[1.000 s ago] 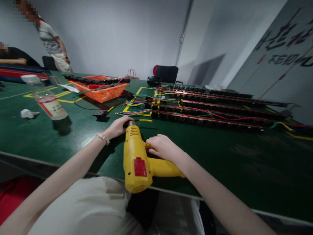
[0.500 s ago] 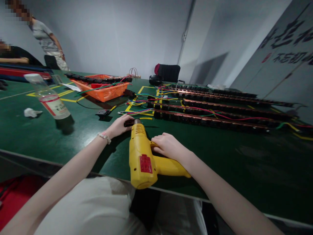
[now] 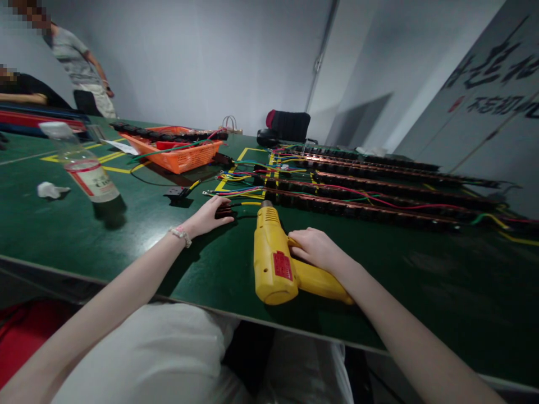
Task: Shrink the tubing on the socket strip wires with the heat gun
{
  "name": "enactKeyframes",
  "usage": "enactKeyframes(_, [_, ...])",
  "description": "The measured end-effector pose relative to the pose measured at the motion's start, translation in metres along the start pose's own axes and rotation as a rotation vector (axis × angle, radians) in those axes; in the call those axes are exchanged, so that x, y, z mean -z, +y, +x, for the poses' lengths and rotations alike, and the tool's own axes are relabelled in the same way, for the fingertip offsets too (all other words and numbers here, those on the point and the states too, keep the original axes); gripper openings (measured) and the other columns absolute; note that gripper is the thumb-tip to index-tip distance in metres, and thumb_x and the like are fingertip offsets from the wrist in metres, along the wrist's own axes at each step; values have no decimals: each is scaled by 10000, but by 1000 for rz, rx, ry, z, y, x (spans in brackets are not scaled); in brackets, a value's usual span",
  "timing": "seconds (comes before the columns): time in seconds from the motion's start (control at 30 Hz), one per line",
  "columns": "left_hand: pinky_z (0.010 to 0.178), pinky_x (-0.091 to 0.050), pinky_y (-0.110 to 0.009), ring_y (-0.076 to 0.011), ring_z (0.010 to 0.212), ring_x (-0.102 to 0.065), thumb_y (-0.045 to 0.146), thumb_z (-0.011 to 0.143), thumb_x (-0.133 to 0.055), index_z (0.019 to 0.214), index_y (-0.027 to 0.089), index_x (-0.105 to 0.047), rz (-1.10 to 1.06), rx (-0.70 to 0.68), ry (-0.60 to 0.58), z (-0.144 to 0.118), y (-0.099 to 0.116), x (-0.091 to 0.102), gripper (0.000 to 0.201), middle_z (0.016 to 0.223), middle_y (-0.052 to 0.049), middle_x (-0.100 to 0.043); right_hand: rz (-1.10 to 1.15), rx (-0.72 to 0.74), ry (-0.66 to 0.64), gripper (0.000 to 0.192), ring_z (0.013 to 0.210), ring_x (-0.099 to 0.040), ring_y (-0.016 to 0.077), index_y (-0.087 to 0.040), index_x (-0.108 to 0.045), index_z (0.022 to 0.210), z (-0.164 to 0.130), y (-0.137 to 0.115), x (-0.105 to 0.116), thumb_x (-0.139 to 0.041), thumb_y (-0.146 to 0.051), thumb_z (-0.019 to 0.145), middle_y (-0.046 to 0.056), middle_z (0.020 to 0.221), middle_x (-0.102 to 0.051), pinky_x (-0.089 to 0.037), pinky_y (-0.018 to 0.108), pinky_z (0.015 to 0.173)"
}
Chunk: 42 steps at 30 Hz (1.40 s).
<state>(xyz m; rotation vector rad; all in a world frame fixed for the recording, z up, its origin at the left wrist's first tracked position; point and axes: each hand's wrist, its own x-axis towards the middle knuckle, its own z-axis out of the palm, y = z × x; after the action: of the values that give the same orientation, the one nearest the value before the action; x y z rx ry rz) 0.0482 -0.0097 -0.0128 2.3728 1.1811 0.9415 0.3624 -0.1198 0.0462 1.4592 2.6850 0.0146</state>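
My right hand [image 3: 315, 247] is wrapped round the grip of a yellow heat gun [image 3: 273, 252] with a red label, a finger at its trigger. The gun's metal nozzle [image 3: 266, 204] points away from me, close to a yellow sleeve [image 3: 250, 203] on a thin cable. At the cable's left end, my left hand [image 3: 208, 217] is closed round a dark connector [image 3: 224, 210], mostly hidden by the fingers. A similar black connector [image 3: 176, 193] with a yellow-sleeved cable lies just beyond the left hand.
Long dark strips [image 3: 357, 210] with coloured wires lie across the right side of the green table [image 3: 160, 241]. Behind the left hand stands an orange basket [image 3: 189, 157] holding another strip. A clear bottle [image 3: 93, 182] and crumpled tissue [image 3: 50, 191] are at left. Two people are at far left.
The heat gun has moved right and slightly away from me in my right hand, uncovering the cable and yellow sleeve. My left hand stays almost in place.
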Motion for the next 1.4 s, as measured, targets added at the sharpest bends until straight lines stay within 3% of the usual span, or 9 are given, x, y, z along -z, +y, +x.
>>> enactKeyframes(0.13, [986,-433,-510,-318,1126,-565,580,758,-612,1146,174,-552,112,64,10,0,-6,-2,565,1173,-132,-607,3,-1,2,103,885,-623,200,-183,-599,910,0,-2,1,-513,-237,927,67,972,-694,-376,306,791])
enactKeyframes(0.23, [967,-441,-499,-307,1104,-583,579,771,-598,1122,183,-556,114,94,-16,0,-6,0,530,1161,-124,-625,7,13,2,98,877,-624,198,-182,-601,900,0,-4,2,-520,-232,924,66,969,-696,-376,304,783])
enactKeyframes(0.53, [940,-460,-479,-283,1057,-596,571,782,-601,1127,185,-576,107,69,-36,0,-6,4,518,1135,-114,-638,34,103,22,118,947,-632,212,-161,-618,943,19,-30,4,-536,-244,932,91,1016,-698,-361,314,793])
enactKeyframes(0.7, [989,-429,-474,-288,1106,-557,569,838,-528,1135,167,-594,120,-11,-51,0,-7,6,504,1150,-125,-626,39,153,24,125,944,-629,201,-158,-618,924,31,-39,6,-537,-253,936,84,976,-695,-353,303,790])
enactKeyframes(0.93, [1030,-408,-444,-262,1116,-539,588,857,-516,1175,177,-630,101,-38,-53,-5,-7,12,532,1163,-115,-591,55,135,6,129,902,-628,194,-159,-615,897,33,-33,6,-529,-247,937,71,969,-695,-367,297,768])
enactKeyframes(1.13, [943,-459,-435,-253,987,-549,607,802,-584,1118,190,-688,181,-83,37,-6,-8,11,533,1000,-92,-561,32,79,9,116,896,-631,199,-165,-618,918,27,-15,3,-524,-231,930,76,997,-700,-378,296,772])
enactKeyframes(1.4, [918,-468,-423,-260,989,-551,572,832,-554,1120,196,-663,238,-68,31,-5,0,6,487,1000,-90,-551,-14,17,1,109,881,-630,203,-177,-611,923,16,-2,4,-517,-233,927,72,978,-700,-379,300,759])
